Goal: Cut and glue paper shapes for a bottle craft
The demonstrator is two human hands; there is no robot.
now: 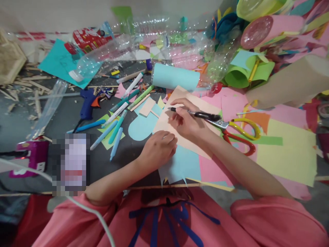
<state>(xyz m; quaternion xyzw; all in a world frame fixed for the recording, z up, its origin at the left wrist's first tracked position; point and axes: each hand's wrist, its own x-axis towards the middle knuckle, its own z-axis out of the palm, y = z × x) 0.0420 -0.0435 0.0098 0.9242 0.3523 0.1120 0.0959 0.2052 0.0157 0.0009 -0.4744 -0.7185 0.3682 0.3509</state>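
Observation:
My right hand (186,123) grips a black pen (204,115) over a peach sheet of paper (190,97), the pen's tip pointing left above the sheet. My left hand (160,147) rests with curled fingers at the lower left edge of that sheet; whatever may be under the fingers is hidden. Just left of the sheet lies a light blue paper cutout (141,127), with a small peach paper piece (147,107) on top. Scissors (226,125) with one yellow and one red handle lie right of my right hand, partly behind the pen.
Several markers (120,127) lie to the left, near a blue glue gun (87,104). Plastic bottles (113,49) and a blue paper-wrapped cylinder (176,76) are at the back. Yellow paper (288,151) lies right. A purple box (32,157) sits at the left edge.

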